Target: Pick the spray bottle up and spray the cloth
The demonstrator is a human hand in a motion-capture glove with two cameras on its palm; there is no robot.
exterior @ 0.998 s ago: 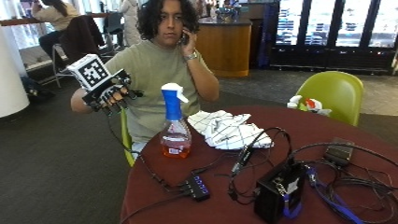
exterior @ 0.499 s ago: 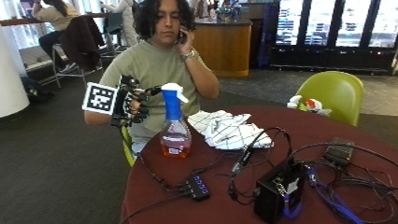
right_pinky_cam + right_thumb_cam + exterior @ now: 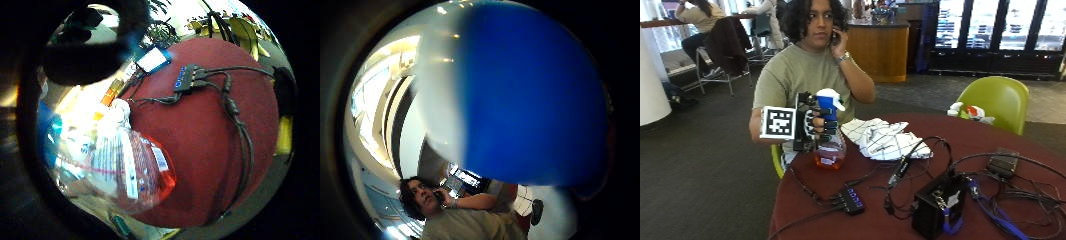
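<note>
We see a person [image 3: 814,70] in a short-sleeved olive-green T-shirt [image 3: 796,75], with dark curly shoulder-length hair. Our right hand [image 3: 814,126] wears a black glove with black straps across the fingers [image 3: 828,129]. The other wrist carries a watch [image 3: 844,58].

light: bright daylight from windows behind, even indoors
glare: washed-out patch beside spray bottle [image 3: 131,172] in little-finger view
blur: blue sprayer head [image 3: 530,95] fills thumb view, out of focus
edges: palm views bend strongly
</note>
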